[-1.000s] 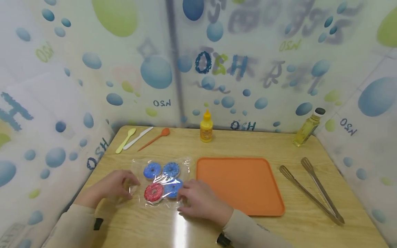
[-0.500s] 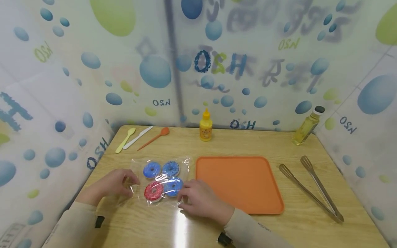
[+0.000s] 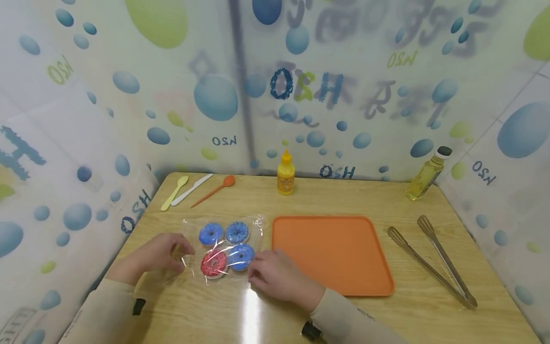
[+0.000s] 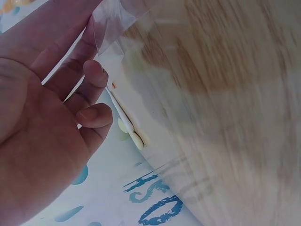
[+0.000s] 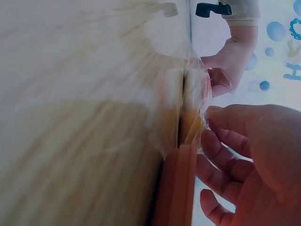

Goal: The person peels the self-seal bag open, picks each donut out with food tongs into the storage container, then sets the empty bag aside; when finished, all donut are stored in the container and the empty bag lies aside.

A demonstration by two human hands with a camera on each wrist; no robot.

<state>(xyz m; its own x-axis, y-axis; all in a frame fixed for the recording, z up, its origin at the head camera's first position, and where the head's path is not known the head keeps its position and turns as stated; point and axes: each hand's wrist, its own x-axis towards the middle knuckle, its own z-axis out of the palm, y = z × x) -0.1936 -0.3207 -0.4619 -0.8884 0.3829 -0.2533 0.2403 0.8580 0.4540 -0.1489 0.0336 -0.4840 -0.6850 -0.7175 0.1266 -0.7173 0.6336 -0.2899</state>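
A clear plastic bag (image 3: 224, 246) lies on the wooden table with three blue doughnuts and one red doughnut (image 3: 214, 263) inside. At the bag's left edge, my left hand (image 3: 161, 253) pinches the film; in the left wrist view, crinkled film (image 4: 115, 28) runs from its upper fingers while the other fingers curl loosely. My right hand (image 3: 281, 277) is at the lower right corner, close beside a blue doughnut (image 3: 241, 257). The right wrist view has this hand's thumb and index finger (image 5: 214, 143) pinching the bag's edge.
An orange tray (image 3: 331, 255) sits right of the bag, with metal tongs (image 3: 447, 260) beyond it. A yellow squeeze bottle (image 3: 285, 177) and an oil bottle (image 3: 425, 177) stand at the back. Back left lie a yellow spoon (image 3: 175, 192), a white knife (image 3: 191, 190) and an orange spoon (image 3: 215, 191).
The right hand's fingers have drawn closer together at the bag's corner. Both hands and the bag otherwise keep nearly the same place; the head view shifts very slightly.
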